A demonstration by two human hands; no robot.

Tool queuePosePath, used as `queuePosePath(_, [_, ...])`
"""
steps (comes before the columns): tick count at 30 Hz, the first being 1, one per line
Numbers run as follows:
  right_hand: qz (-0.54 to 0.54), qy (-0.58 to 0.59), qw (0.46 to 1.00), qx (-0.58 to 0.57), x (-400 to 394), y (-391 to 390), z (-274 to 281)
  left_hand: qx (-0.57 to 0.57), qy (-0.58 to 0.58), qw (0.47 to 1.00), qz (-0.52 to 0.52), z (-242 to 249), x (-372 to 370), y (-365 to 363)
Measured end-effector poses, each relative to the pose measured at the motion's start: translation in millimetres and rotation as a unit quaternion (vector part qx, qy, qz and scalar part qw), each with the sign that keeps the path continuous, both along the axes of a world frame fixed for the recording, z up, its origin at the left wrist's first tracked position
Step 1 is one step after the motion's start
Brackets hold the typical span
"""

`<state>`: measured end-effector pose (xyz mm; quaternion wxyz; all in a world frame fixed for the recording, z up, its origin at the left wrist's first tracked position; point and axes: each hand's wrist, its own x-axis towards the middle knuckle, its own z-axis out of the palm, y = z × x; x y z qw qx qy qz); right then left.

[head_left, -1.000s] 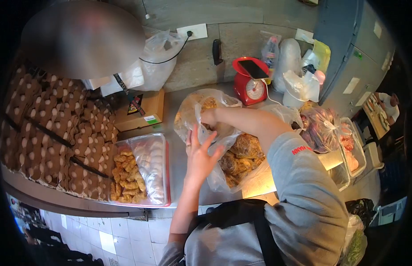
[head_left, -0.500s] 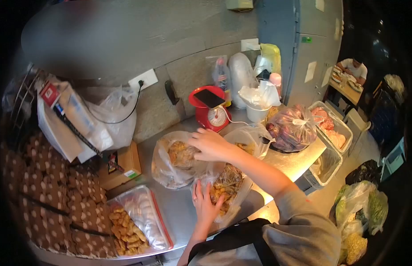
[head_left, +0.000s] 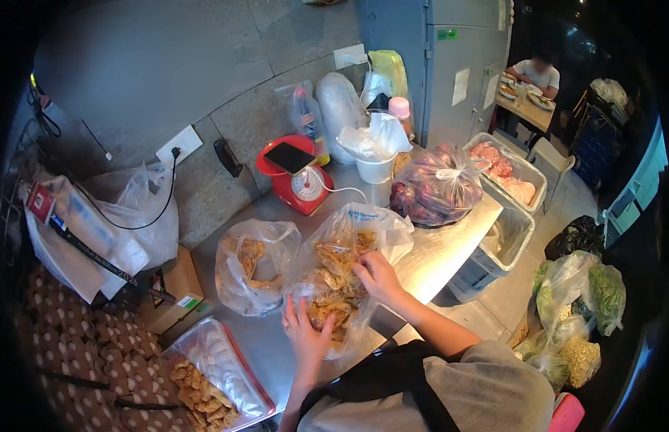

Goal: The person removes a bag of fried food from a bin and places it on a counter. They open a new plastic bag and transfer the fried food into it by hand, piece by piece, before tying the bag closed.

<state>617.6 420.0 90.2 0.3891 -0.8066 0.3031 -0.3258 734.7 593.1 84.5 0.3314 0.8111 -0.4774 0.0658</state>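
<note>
A clear plastic bag (head_left: pixel 334 288) of brownish-golden food pieces, which I cannot name exactly, lies on the steel counter in front of me. My left hand (head_left: pixel 306 335) rests against its near left side, fingers spread. On the bag's right side my right hand (head_left: pixel 381 279) has its fingers curled onto the plastic. Just left of this bag stands a second clear bag (head_left: pixel 257 270), its mouth open and some similar food inside; neither hand touches it.
A red kitchen scale (head_left: pixel 295 191) with a phone (head_left: pixel 290 158) on top stands behind, near a white tub (head_left: pixel 375 169) and a bag of dark red produce (head_left: pixel 439 191). Front left is a tray (head_left: pixel 259 385) of food. Meat fills a bin (head_left: pixel 540 194) at right. A person (head_left: pixel 540 75) sits beyond.
My right hand has moved from the left bag to the right side of the middle bag. My left hand stays on that bag. The camera view has shifted to the right.
</note>
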Motion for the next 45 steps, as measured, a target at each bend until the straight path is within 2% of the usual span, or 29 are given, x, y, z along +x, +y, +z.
queuePosePath(1, [0.002, -0.002, 1.0, 0.003, 4.3, 8.4, 5.2, 0.003, -0.002, 1.0, 0.002, 4.1, 4.8, 0.6])
queuePosePath(3, [-0.087, -0.036, 0.981, -0.168, 16.0, 24.6, 10.9, -0.031, 0.105, 0.994, 0.031, 16.6, 21.2, -0.6])
queuePosePath(4, [-0.083, -0.036, 0.983, -0.163, 17.6, 25.3, 5.0, -0.026, 0.104, 0.994, 0.036, 27.8, 24.9, -1.6])
queuePosePath(7, [0.0, -0.055, 0.983, -0.175, 16.2, 15.1, -24.1, -0.143, 0.141, 0.98, 0.017, 57.2, 39.9, -10.7])
queuePosePath(9, [0.154, -0.095, 0.943, -0.278, 10.1, 5.1, -34.6, -0.18, -0.033, 0.981, 0.06, 65.4, 62.2, -14.2])
queuePosePath(10, [0.156, -0.097, 0.944, -0.276, 8.6, 2.6, -30.3, -0.178, -0.034, 0.981, 0.062, 69.0, 73.1, -8.5])
queuePosePath(12, [0.203, 0.004, 0.935, -0.29, 7.1, -2.3, -11.6, -0.246, 0.147, 0.957, 0.049, 81.7, 89.6, 0.7])
queuePosePath(14, [0.161, -0.014, 0.945, -0.285, 16.2, -14.7, 8.1, -0.266, 0.192, 0.942, 0.068, 104.3, 60.3, 1.6])
queuePosePath(16, [0.09, 0.073, 0.971, -0.209, 27.7, -30.9, 22.8, -0.185, 0.154, 0.971, -0.01, 101.0, 45.5, 16.5])
queuePosePath(17, [0.101, 0.071, 0.97, -0.207, 35.6, -39.2, 22.2, -0.155, 0.183, 0.97, -0.048, 86.4, 42.2, 24.1])
queuePosePath(18, [0.065, 0.147, 0.967, -0.198, 43.7, -48.4, 17.9, -0.125, 0.211, 0.966, -0.086, 73.6, 40.0, 29.4])
queuePosePath(19, [0.029, 0.222, 0.956, -0.19, 50.2, -52.1, 15.5, -0.077, 0.209, 0.965, -0.137, 76.7, 32.2, 31.5])
queuePosePath(20, [0.04, 0.218, 0.956, -0.193, 49.1, -42.0, 33.5, -0.03, 0.205, 0.96, -0.187, 81.3, 26.0, 32.8])
queuePosePath(22, [0.192, 0.269, 0.88, -0.339, 35.8, -19.6, 75.5, -0.016, 0.186, 0.966, -0.179, 82.9, 23.2, 35.6])
queuePosePath(23, [0.271, 0.12, 0.892, -0.342, 32.0, -14.7, 83.0, 0.003, 0.174, 0.968, -0.182, 83.0, 23.2, 38.0])
queuePosePath(24, [0.282, 0.117, 0.888, -0.344, 34.1, -9.1, 105.9, 0.0, 0.175, 0.97, -0.17, 79.3, 32.2, 42.1])
queuePosePath(26, [0.356, 0.148, 0.897, -0.216, 54.4, 2.4, 155.2, -0.216, 0.234, 0.947, 0.032, 70.4, 57.0, 48.9])
queuePosePath(28, [0.358, 0.067, 0.877, -0.315, 122.7, 3.2, 139.6, -0.183, -0.04, 0.977, 0.101, 92.1, 64.8, 24.0])
queuePosePath(30, [0.418, 0.289, 0.801, -0.317, 195.1, 5.8, 112.7, -0.009, -0.097, 0.99, 0.105, 58.5, 89.2, 2.3])
queuePosePath(32, [0.497, 0.396, 0.708, -0.308, 268.7, 2.8, 35.3, 0.054, -0.042, 0.987, 0.146, 24.6, 108.2, 4.8])
queuePosePath(34, [0.52, 0.336, 0.694, -0.366, 269.3, 11.6, 26.9, 0.111, 0.007, 0.977, 0.181, 24.1, 119.0, 12.9])
queuePosePath(35, [0.501, 0.377, 0.662, -0.41, 275.4, 22.9, 21.4, 0.127, 0.06, 0.961, 0.236, 25.6, 115.6, 22.6])
queuePosePath(36, [0.505, 0.376, 0.66, -0.41, 283.6, 27.3, 17.2, 0.144, 0.118, 0.939, 0.289, 22.4, 110.7, 33.1])
queuePosePath(38, [0.575, 0.433, 0.664, -0.202, 308.2, 28.0, -15.1, 0.105, 0.128, 0.938, 0.303, 14.2, 106.1, 46.2])
queuePosePath(40, [0.596, 0.461, 0.635, -0.172, 320.6, 31.8, -32.8, 0.054, 0.195, 0.94, 0.275, 15.1, 101.4, 56.3])
queuePosePath(41, [0.583, 0.482, 0.645, -0.106, 313.5, 33.4, -23.8, 0.054, 0.197, 0.939, 0.276, 7.4, 104.6, 56.7])
queuePosePath(42, [0.566, 0.501, 0.653, -0.038, 304.8, 33.9, -14.7, -0.022, 0.211, 0.952, 0.22, -8.8, 109.9, 53.3])
queuePosePath(43, [0.563, 0.504, 0.654, -0.036, 298.4, 35.4, -6.1, -0.097, 0.223, 0.957, 0.16, -24.2, 114.3, 48.3])
queuePosePath(45, [0.577, 0.545, 0.605, -0.061, 288.7, 39.9, 3.4, -0.051, 0.207, 0.969, 0.129, -48.7, 119.9, 36.9])
